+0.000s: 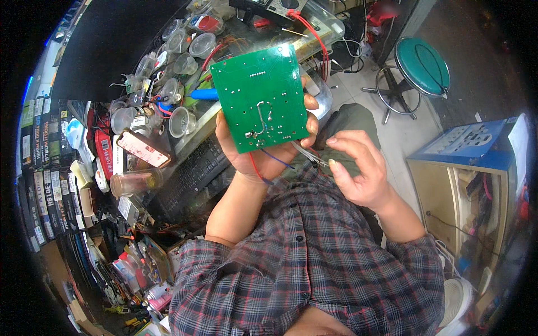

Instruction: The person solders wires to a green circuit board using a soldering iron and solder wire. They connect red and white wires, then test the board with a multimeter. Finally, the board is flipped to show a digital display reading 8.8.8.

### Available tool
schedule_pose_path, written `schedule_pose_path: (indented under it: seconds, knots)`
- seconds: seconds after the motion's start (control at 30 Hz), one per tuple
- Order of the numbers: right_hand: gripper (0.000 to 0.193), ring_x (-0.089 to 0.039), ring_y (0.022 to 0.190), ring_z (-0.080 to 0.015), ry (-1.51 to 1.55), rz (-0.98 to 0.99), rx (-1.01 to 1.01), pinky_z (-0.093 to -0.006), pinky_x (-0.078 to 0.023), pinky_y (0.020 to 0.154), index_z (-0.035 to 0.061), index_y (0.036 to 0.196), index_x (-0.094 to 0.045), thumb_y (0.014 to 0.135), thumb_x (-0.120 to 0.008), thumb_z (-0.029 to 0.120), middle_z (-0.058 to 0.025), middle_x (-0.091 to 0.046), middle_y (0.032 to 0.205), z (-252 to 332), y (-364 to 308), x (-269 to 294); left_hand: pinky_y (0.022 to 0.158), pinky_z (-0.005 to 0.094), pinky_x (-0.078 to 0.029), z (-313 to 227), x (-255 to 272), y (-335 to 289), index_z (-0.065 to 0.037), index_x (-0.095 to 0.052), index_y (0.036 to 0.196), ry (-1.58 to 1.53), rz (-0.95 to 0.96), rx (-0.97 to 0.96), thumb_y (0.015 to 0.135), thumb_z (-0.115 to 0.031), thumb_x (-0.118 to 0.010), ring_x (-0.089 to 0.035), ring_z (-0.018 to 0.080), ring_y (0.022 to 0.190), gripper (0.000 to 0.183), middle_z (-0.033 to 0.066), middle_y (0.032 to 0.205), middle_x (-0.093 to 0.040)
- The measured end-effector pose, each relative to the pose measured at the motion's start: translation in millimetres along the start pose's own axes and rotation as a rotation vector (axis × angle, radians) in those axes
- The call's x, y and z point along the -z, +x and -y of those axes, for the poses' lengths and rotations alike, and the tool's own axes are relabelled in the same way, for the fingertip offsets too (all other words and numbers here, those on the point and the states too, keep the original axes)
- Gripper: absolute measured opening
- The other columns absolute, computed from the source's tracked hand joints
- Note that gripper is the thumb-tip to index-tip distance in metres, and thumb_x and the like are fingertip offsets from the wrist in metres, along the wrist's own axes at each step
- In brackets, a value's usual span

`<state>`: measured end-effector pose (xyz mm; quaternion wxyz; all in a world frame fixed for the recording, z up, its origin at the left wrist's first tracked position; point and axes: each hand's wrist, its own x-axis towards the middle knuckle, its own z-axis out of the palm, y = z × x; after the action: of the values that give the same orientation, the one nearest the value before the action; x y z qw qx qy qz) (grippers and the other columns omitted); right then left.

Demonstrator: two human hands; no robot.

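Note:
My left hand [246, 163] is closed round a green circuit board [246, 84] from beneath, with the thumb at its left edge and fingertips along its right edge. The board's solder side faces me, showing solder joints and a thick soldered trace. Thin red and blue wires [279, 159] hang below its lower edge, over my left palm and wrist. A bundle of grey-white wires [309, 154] sticks out at the lower right corner. Beside those wire ends is my right hand [361, 171], open, its thumb and forefinger apart. Parts on the board's underside are hidden.
A cluttered bench holds clear plastic cups [182, 122], a phone [144, 148], a keyboard [188, 173] and a blue-handled tool [204, 94]. Red leads [314, 33] run from a meter at the back. A green round stool [421, 64] and a blue-topped cabinet [462, 148] stand at right.

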<state>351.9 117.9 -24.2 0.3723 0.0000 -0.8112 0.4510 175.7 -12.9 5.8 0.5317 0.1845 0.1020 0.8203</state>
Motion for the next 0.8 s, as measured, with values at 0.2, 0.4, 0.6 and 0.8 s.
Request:
schedule_pose_path:
  seconds: [0.2, 0.4, 0.6, 0.8]
  knots:
    - [0.037, -0.072, 0.098, -0.0331, -0.001, -0.002, 0.007, -0.0405, -0.060, 0.085, 0.0011, 0.120, -0.070, 0.084, -0.081, 0.003, -0.0177, -0.070, 0.114, 0, 1, 3, 0.082, 0.0416, -0.049, 0, -1, 1, 0.004, -0.026, 0.163, 0.085, -0.020, -0.001, 0.086, -0.084, -0.063, -0.060, 0.0374, 0.111, 0.122, 0.0259, 0.141, -0.054]
    - [0.037, -0.072, 0.096, -0.0317, 0.007, -0.025, 0.052, -0.0408, -0.060, 0.083, 0.0016, 0.119, -0.071, 0.084, -0.079, 0.000, -0.0171, -0.072, 0.111, 2, 5, 9, 0.080, 0.0435, -0.052, 0, 2, 0, 0.004, -0.027, 0.163, 0.024, -0.018, 0.034, 0.089, -0.082, -0.061, -0.061, 0.0377, 0.109, 0.118, 0.0275, 0.140, -0.055]
    - [0.033, -0.067, 0.088, -0.0308, 0.095, -0.253, 0.350, -0.0413, -0.056, 0.074, 0.0037, 0.125, -0.065, 0.095, -0.072, 0.013, -0.0158, -0.068, 0.111, 26, 24, 27, 0.081, 0.0439, -0.056, 1, 4, -9, 0.002, -0.031, 0.164, -0.048, -0.017, -0.003, 0.092, -0.085, -0.051, -0.067, 0.0434, 0.112, 0.114, 0.0351, 0.145, -0.055]
    - [0.036, -0.064, 0.085, -0.0265, 0.247, -0.539, 0.737, -0.0351, -0.052, 0.066, 0.0069, 0.126, -0.064, 0.100, -0.076, 0.029, -0.0131, -0.067, 0.108, 63, 54, 44, 0.088, 0.0409, -0.057, -14, 0, -10, 0.003, -0.041, 0.159, 0.509, -0.115, -0.055, 0.093, -0.079, -0.056, -0.067, 0.0334, 0.117, 0.107, 0.0280, 0.143, -0.059]
